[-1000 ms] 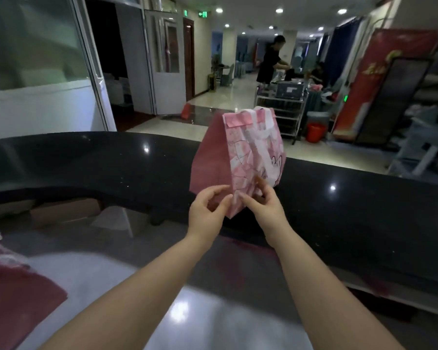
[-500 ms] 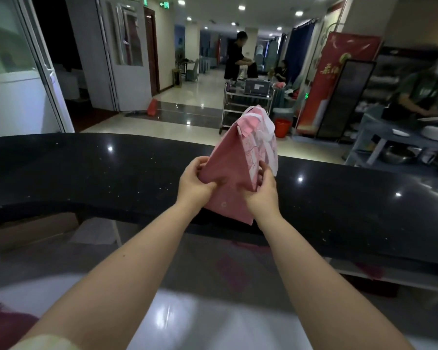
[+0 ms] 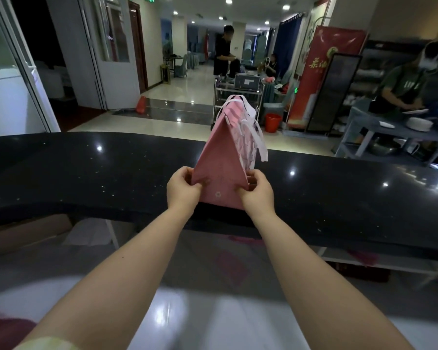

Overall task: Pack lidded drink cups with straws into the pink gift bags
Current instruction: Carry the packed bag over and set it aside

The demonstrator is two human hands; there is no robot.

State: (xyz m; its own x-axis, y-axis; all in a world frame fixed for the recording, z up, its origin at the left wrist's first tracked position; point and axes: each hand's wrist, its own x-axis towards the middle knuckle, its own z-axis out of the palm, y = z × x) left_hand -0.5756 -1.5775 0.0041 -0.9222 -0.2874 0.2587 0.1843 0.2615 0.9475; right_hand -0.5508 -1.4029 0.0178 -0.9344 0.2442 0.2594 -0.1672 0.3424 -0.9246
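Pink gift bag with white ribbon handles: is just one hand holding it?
No, the left hand and the right hand each pinch a lower corner of the pink gift bag with white ribbon handles.

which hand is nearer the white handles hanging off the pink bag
Right. The right hand pinches a lower corner of the pink bag just below the dangling white handles; the left hand pinches the opposite corner, the bag's width away.
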